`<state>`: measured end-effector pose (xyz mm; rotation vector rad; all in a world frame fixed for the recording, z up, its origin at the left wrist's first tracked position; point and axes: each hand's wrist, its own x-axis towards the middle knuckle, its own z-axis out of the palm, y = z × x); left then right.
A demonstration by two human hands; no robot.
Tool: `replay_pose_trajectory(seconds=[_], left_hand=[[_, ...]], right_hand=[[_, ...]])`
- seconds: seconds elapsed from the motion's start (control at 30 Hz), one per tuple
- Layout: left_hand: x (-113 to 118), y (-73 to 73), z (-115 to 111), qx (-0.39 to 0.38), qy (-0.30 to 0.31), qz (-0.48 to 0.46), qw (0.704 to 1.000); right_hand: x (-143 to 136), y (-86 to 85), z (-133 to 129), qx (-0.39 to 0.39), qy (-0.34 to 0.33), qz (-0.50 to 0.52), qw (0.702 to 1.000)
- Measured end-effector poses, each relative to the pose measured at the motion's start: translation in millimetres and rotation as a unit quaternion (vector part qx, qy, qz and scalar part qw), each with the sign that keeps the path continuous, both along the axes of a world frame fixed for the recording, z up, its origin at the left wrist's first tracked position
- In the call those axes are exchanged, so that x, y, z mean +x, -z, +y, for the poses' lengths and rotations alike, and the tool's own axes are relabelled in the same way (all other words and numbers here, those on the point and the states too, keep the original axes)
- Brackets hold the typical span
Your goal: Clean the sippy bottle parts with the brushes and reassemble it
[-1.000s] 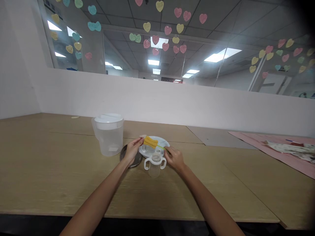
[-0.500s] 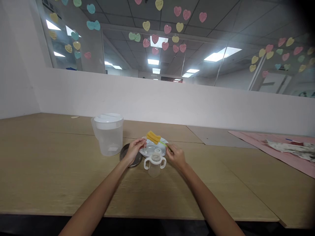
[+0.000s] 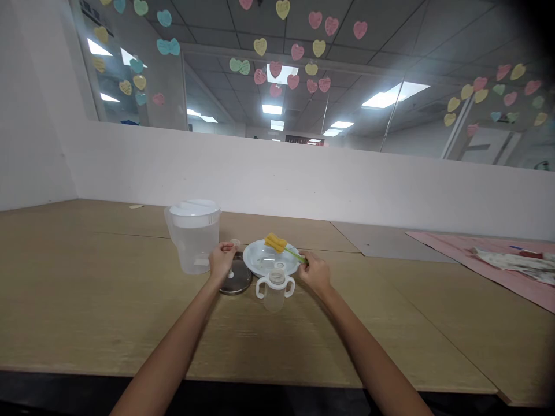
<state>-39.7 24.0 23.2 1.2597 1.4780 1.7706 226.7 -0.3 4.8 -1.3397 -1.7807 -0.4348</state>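
On my feed, with the two-handled bottle (image 3: 274, 297) as clock centre: right hand (image 3: 314, 271) at 2 o'clock, fingers wrapped on the green handle of a yellow sponge brush (image 3: 275, 242), head over the white plate (image 3: 248, 258) at 12. Left hand (image 3: 222, 261) at 10 is pinching a small clear piece (image 3: 235, 243) by the round metal tray (image 3: 239, 283). Lidded jug's (image 3: 195, 240) further out at 10. Heart-shaped notes (image 3: 282, 9) up at 12 have scribbles too small for me to read.

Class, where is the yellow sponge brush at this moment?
In the head view, the yellow sponge brush is just below centre, over the white dish, its green handle held in the right hand.
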Motion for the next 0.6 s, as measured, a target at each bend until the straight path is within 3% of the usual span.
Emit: replay_pose_trajectory(seconds=[0.13, 0.2, 0.3, 0.5, 0.6], left_hand=[[-9.7, 6.1, -0.7, -0.044, -0.025, 0.168, 0.985], [-11.4, 8.9, -1.1, -0.067, -0.029, 0.236, 0.969], [-11.1, 12.9, -1.9, -0.09, -0.041, 0.317, 0.943], [-3.1, 6.5, -9.2, -0.041, -0.065, 0.423, 0.903], [8.1, 0.6, -15.2, 0.023, -0.034, 0.463, 0.885]], right_hand=[[1.3, -4.7, 2.9, -0.028, -0.033, 0.157, 0.987], [1.2, -7.8, 5.4, -0.06, -0.088, 0.303, 0.947], [0.9, -11.4, 9.1, -0.101, -0.15, 0.473, 0.862], [3.1, -12.9, 14.2, -0.052, -0.16, 0.631, 0.757], [5.2, -13.1, 14.9, -0.022, -0.154, 0.643, 0.75]])
